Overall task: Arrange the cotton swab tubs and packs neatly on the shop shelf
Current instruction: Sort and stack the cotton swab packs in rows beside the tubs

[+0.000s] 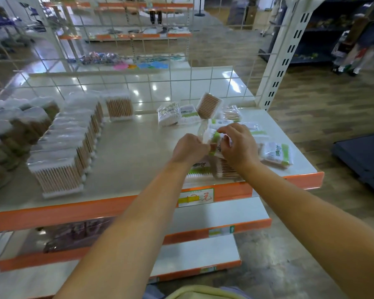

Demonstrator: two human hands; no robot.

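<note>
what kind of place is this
Most likely a small shop. Tiered shelves with orange edge strips carry a price label, a neat row of cotton swab tubs stands on top, and more stocked racks show behind the wire grid.

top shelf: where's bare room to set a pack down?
Bare shelf top in the middle, between the row of square tubs on the left and the loose packs on the right, running to the orange front edge. Crowded: the right end, where both hands, left hand and right hand, grip a pack.
</note>
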